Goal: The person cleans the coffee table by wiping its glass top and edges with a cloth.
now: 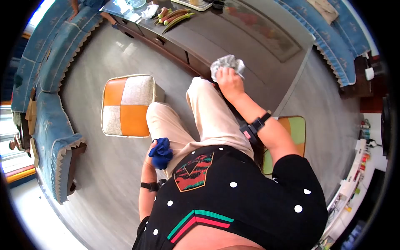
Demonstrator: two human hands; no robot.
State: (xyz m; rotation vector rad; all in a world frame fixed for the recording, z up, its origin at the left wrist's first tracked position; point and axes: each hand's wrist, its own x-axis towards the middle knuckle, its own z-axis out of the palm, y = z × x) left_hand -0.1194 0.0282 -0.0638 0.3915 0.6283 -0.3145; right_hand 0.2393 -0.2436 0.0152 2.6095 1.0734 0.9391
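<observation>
My right hand (230, 85) is closed around a crumpled grey-white cloth (227, 64), which lies over the near part of a dark, shiny-topped table (262, 54). Bunched in my left hand (151, 151) is a dark blue cloth (161, 155), down beside my left thigh and well away from the table. My fingers there are partly hidden by the folds. Each wrist wears a black strap.
Several long reddish and green pods (175, 18), white crumpled wrapping (150, 11), a glass bowl (136, 3) and a tray (193, 4) occupy the table's far side. An orange-and-white stool (128, 104) stands left; a green one (296, 133) right. Blue sofas (62, 62) flank the room.
</observation>
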